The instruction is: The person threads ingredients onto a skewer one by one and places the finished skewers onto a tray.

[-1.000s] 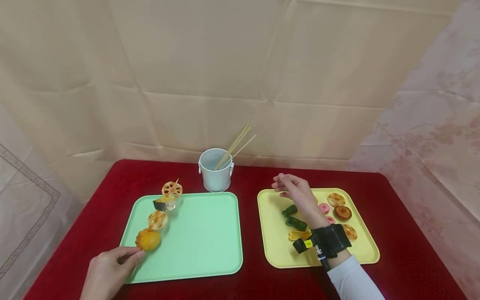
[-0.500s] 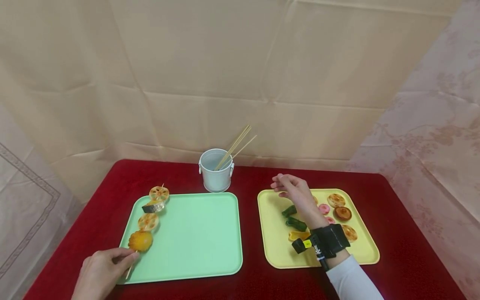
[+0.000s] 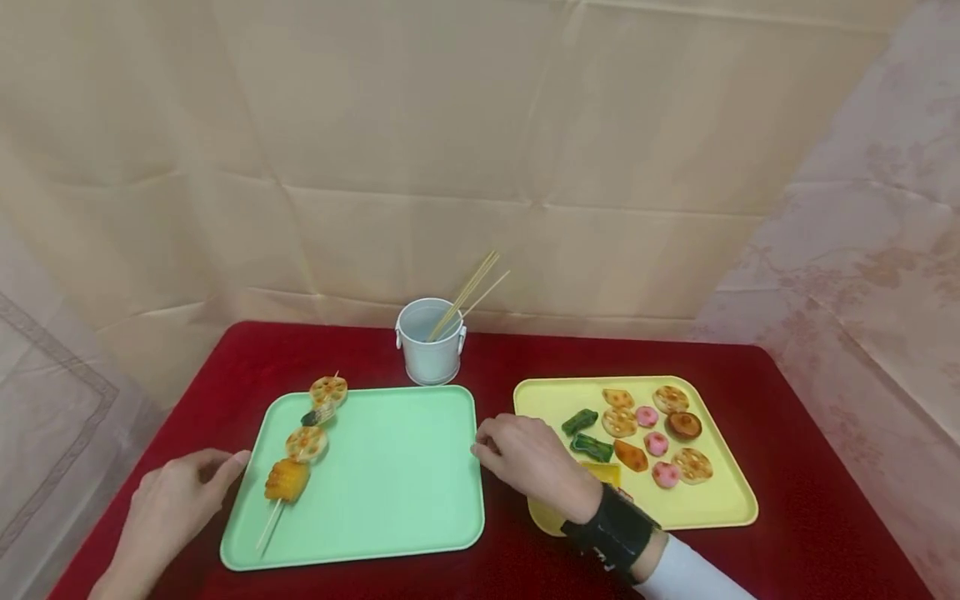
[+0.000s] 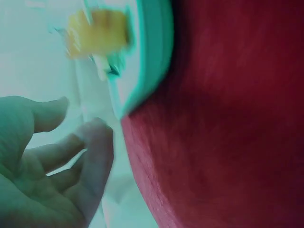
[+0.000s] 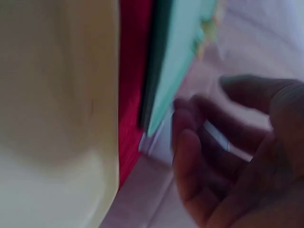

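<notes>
A skewer lies along the left side of the green tray. Threaded on it are a corn piece, a round browned slice, a small dark-edged piece and a lotus root slice at the tray's far edge. My left hand is just left of the tray, nearest the corn. Its thumb and fingers are apart with nothing between them. My right hand hovers between the two trays, its fingers loosely bent and holding nothing.
A yellow tray on the right carries green pepper pieces, pink rings, a mushroom cap and several browned slices. Behind the trays stands a white bucket with several bare skewers. Red cloth covers the table.
My left hand has let go of the loaded skewer and drawn back leftward; the skewer now lies on the green tray. My right hand has moved left and nearer from over the yellow tray.
</notes>
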Demonstrator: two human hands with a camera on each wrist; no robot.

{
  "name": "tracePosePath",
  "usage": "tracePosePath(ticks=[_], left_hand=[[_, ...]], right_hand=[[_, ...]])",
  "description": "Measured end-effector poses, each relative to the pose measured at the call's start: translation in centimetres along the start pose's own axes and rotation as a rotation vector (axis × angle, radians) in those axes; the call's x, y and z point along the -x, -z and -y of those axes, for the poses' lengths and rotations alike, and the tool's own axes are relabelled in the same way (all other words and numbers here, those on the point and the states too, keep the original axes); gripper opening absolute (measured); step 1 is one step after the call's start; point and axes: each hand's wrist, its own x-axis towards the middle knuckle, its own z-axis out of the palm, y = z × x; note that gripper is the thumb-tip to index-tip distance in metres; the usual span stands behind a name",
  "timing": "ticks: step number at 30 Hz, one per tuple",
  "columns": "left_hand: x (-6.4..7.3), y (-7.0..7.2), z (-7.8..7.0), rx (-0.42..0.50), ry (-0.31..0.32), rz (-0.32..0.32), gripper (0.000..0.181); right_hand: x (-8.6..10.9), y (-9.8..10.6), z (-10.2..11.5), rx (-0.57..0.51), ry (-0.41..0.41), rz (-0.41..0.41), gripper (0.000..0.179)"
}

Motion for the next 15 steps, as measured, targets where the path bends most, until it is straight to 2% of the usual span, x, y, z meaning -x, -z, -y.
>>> tracePosePath(ticks=[2,5,7,9,12,15], left_hand=[[-1.7,-0.1,0.0,-0.024,-0.035,-0.007,0.046],[-3.8,-0.3,-0.1,-0.036,-0.060,0.070,0.042],[-4.7,-0.4,-0.1,-0.025,-0.061,0.107,0.038],[-5.3,-0.4,-0.1,-0.004,-0.070,0.112,0.031],[-6.0,-0.3,-0.2,0.023,-0.088,0.094,0.025],[-6.5,-0.1,-0.5,0.035,-0.102,0.070,0.023]], right_hand=[[-0.2,-0.9,0.7,0.111,0.001,-0.007,0.029],[-0.8,-2.0,0.9,0.176,-0.029,0.016,0.044],[-1.3,-2.4,0.8,0.142,-0.060,0.066,0.047],[-1.8,-2.5,0.5,0.083,-0.094,0.124,0.047],[-2.3,-2.4,0.1,-0.017,-0.151,0.194,0.046],[-2.6,-2.1,-0.1,-0.084,-0.195,0.220,0.046]])
